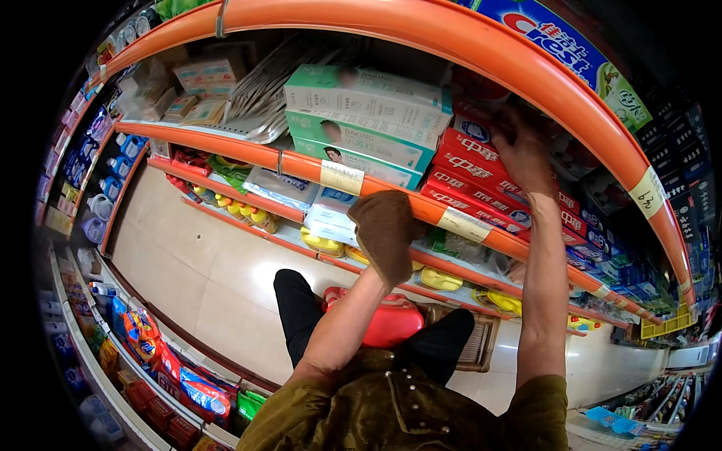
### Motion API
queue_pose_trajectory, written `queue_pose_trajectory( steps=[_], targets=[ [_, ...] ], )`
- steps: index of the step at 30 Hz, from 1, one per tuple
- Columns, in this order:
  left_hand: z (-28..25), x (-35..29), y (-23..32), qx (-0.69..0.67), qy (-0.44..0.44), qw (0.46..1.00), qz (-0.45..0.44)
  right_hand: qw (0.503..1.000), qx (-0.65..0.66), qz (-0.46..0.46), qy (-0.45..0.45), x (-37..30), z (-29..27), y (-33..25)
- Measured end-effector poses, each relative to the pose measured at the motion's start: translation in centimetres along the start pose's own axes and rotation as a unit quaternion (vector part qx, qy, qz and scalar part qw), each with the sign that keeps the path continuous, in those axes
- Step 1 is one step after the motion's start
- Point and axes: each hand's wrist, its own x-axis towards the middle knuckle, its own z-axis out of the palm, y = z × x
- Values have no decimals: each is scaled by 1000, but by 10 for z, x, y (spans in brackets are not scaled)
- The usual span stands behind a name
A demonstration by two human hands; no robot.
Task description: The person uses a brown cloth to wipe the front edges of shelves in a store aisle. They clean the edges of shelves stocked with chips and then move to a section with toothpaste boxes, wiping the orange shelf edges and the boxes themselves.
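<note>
A bunched brown cloth (385,233) covers my left hand (376,276), which is closed around it; the fingers are hidden. It is in front of the orange shelf edge, below the green-and-white cartons (361,131). My right hand (526,158) reaches into the shelf with bent fingers on a red toothpaste box (472,129) at the back of the top layer. Its fingertips are in shadow and partly out of sight. More red toothpaste boxes (466,167) lie stacked in rows under and in front of that hand.
An orange rail (421,22) of the shelf above curves over both arms. Paper packets (274,86) stand left of the cartons. Yellow bottles (252,214) line a lower shelf. A red stool (380,319) shows between my legs. Another stocked shelf (158,361) runs along the left.
</note>
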Motion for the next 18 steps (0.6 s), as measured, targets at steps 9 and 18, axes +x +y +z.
queue_pose_trajectory(
  steps=[9,18],
  targets=[
    [41,-2,17,90,-216,966,-105,995,40,62,-74,0,0,-3],
    [3,-2,-19,56,-107,993,-11,998,11,20,-59,-1,-7,-7]
  ],
)
